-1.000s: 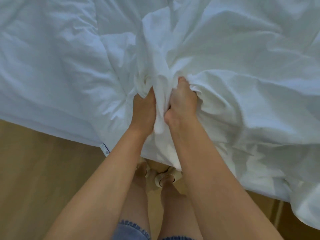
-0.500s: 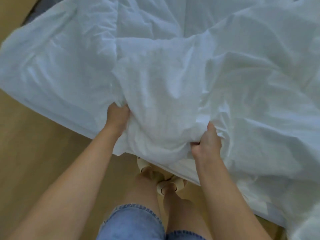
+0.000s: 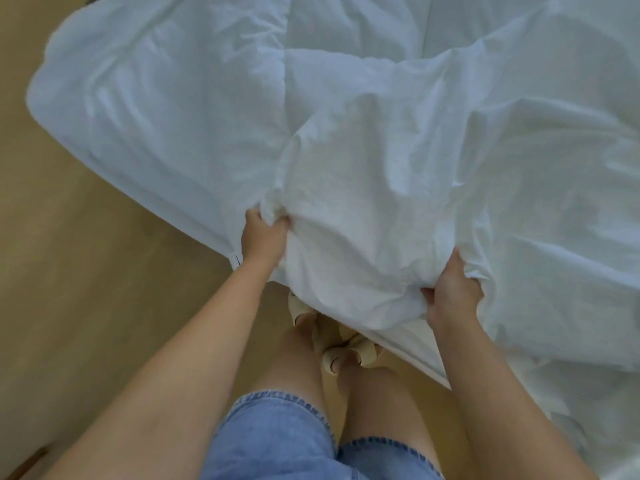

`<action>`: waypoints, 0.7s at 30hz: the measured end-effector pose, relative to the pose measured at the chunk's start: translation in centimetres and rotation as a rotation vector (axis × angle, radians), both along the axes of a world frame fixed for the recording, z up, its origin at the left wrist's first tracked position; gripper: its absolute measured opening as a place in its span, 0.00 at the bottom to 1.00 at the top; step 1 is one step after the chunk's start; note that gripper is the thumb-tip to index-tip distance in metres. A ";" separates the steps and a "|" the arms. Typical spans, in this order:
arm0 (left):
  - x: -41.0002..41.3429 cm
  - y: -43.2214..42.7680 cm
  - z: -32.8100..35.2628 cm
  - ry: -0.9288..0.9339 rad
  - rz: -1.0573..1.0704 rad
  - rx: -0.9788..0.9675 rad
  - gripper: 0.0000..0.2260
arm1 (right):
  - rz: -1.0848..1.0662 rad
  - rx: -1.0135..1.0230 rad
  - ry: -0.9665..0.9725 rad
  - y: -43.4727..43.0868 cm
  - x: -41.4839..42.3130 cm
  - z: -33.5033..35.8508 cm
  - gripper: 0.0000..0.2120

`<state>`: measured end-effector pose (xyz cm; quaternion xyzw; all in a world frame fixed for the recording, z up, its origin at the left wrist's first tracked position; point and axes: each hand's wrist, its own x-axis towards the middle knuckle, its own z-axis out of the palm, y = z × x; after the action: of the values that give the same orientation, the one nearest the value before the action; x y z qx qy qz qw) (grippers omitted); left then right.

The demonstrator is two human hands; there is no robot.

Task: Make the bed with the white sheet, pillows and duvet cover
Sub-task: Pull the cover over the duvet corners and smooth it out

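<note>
Crumpled, soft white duvet cover [image 3: 363,202] lies bunched at the bed's [image 3: 138,116] near edge. Left hand [image 3: 263,240] and right hand [image 3: 453,296] each grip its folds, now farther apart than before.

Both arms reach forward from the lower frame, set apart. The left hand [image 3: 263,239] and right hand [image 3: 452,294] each grip bunched cloth [image 3: 363,237].

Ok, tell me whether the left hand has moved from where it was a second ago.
Yes. The left hand has slid left along the white bedding's edge, away from the right hand and towards the small label on the hem; both grip the fabric.
</note>
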<state>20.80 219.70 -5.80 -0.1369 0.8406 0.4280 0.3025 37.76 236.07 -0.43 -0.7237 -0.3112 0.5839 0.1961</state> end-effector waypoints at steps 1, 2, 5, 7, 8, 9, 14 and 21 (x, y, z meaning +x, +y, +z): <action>0.3 -0.4 0.1 0.033 -0.112 -0.056 0.17 | 0.073 -0.001 -0.035 -0.5 0.3 -0.8 0.10; 0.8 -0.9 0.2 0.053 -0.202 -0.102 0.18 | 0.146 -0.002 -0.070 -1.1 0.7 -1.4 0.13; 3.1 -2.3 0.2 0.022 -0.342 -0.151 0.17 | 0.351 -0.035 -0.163 -3.4 1.8 -2.4 0.15; 4.8 -3.3 0.6 0.000 -0.314 -0.123 0.20 | 0.536 -0.015 -0.194 -4.7 2.4 -2.4 0.19; 5.7 -3.8 1.0 -0.005 -0.300 -0.098 0.21 | 0.681 0.032 -0.209 -5.3 2.8 -2.3 0.18; 6.6 -4.5 1.4 -0.020 -0.299 -0.077 0.22 | 0.862 0.078 -0.224 -6.1 3.2 -2.1 0.17; 8.9 -12.0 3.5 -0.116 -0.529 -0.224 0.20 | 1.632 0.194 -0.376 -9.8 4.1 0.5 0.11; 6.0 -25.4 3.9 -0.253 -0.520 -0.283 0.15 | 2.076 0.207 -0.540 -16.9 -5.9 1.4 0.13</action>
<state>26.83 194.34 -1.90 -0.0104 0.8543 0.1946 0.4818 31.90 219.20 0.95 -0.1907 -0.8542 0.2567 -0.4100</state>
